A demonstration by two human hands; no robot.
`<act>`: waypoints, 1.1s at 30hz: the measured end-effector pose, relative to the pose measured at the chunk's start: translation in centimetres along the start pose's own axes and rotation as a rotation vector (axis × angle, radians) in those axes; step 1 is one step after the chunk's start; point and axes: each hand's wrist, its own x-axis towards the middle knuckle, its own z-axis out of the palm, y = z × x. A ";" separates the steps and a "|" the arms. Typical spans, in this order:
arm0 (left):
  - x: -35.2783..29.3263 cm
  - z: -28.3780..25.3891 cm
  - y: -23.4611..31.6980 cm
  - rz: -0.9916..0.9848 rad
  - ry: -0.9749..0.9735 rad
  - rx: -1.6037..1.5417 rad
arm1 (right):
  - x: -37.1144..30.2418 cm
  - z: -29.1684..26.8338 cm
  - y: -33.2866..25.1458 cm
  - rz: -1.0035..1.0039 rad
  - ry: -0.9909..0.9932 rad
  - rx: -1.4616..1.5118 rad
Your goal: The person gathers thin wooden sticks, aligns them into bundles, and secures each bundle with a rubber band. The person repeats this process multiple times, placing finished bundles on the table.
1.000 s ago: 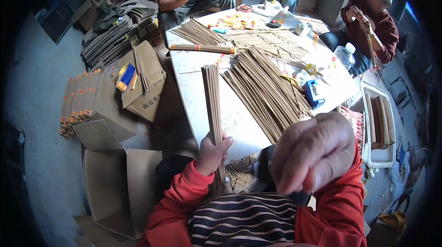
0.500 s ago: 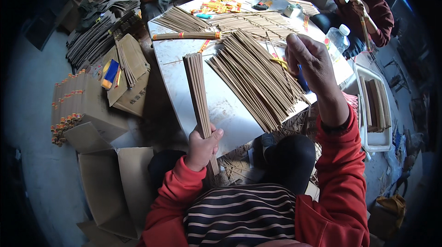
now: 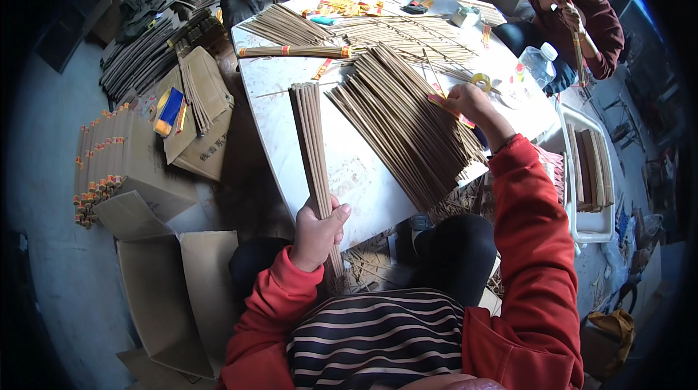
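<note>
My left hand (image 3: 318,234) is closed around a bundle of brown incense sticks (image 3: 311,146), held upright and slightly tilted over the table's near edge. To its right, a wide pile of loose incense sticks (image 3: 396,125) lies slantwise on the white table (image 3: 291,121). At the pile's right side my right hand (image 3: 476,104) has its fingers pinched on a red and yellow paper strip (image 3: 441,102); the fingertips are partly hidden. Just beyond that hand sits a yellowish roll of tape (image 3: 480,82).
A banded bundle (image 3: 294,51), more sticks and labels (image 3: 349,5) cover the table's far part. A clear plastic bottle (image 3: 539,64) stands right, near a white tub (image 3: 596,226). Cardboard boxes (image 3: 156,295) and stacked bundles (image 3: 98,161) are left. Two people sit across.
My right hand has come down from above the table's right side onto the paper strip by the pile. The tape roll now shows. My left hand still holds its bundle in nearly the same place.
</note>
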 end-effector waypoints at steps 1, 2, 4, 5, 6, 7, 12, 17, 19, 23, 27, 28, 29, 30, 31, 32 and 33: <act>0.0 -0.1 -0.1 0.001 -0.001 0.001 | -0.8 -0.6 -1.1 0.009 -0.004 0.025; 0.0 -0.2 -0.1 0.001 -0.002 0.003 | -1.2 -0.8 -1.8 0.017 -0.008 0.050; 0.0 -0.1 0.1 -0.005 -0.002 0.028 | -1.2 -0.8 -2.1 0.033 -0.011 0.053; 0.0 0.0 0.2 -0.009 -0.004 0.041 | -1.2 -0.8 -2.0 0.042 -0.011 0.055; 0.0 0.0 0.2 -0.009 -0.010 0.044 | -0.9 -0.5 -1.5 0.020 0.009 0.058; 0.0 0.0 0.2 -0.009 -0.015 0.047 | -0.2 0.1 -0.5 -0.002 0.029 0.062; -0.3 -0.1 0.1 0.017 -0.027 0.021 | 0.3 1.9 1.6 -0.131 0.223 0.058; -0.6 0.1 0.3 0.026 -0.029 0.061 | -1.0 1.0 0.5 -0.346 0.562 0.105; -1.0 0.3 0.7 0.040 -0.027 0.075 | -1.5 -0.3 0.1 -0.193 0.376 0.304; -2.1 0.2 1.8 0.059 -0.032 0.082 | -5.8 -3.1 -5.4 -0.176 0.012 1.380; -3.6 0.6 3.0 0.052 -0.058 0.033 | -10.1 -4.6 -9.3 -0.128 -0.175 1.508; -4.1 0.9 3.4 0.070 -0.068 0.046 | -10.9 -4.6 -10.0 -0.125 -0.181 1.502; -4.5 0.9 3.5 0.079 -0.070 0.058 | -11.6 -4.6 -10.6 -0.122 -0.186 1.497; -4.9 0.9 3.6 0.088 -0.073 0.071 | -12.3 -4.7 -11.0 -0.119 -0.223 1.489; -5.3 0.8 3.7 0.099 -0.074 0.083 | -13.1 -5.2 -11.9 -0.156 -0.250 1.484; -5.7 0.8 3.9 0.113 -0.068 0.089 | -13.6 -5.1 -12.4 -0.169 -0.267 1.487; -6.1 0.7 4.0 0.116 -0.073 0.084 | -14.0 -4.9 -12.9 -0.182 -0.284 1.489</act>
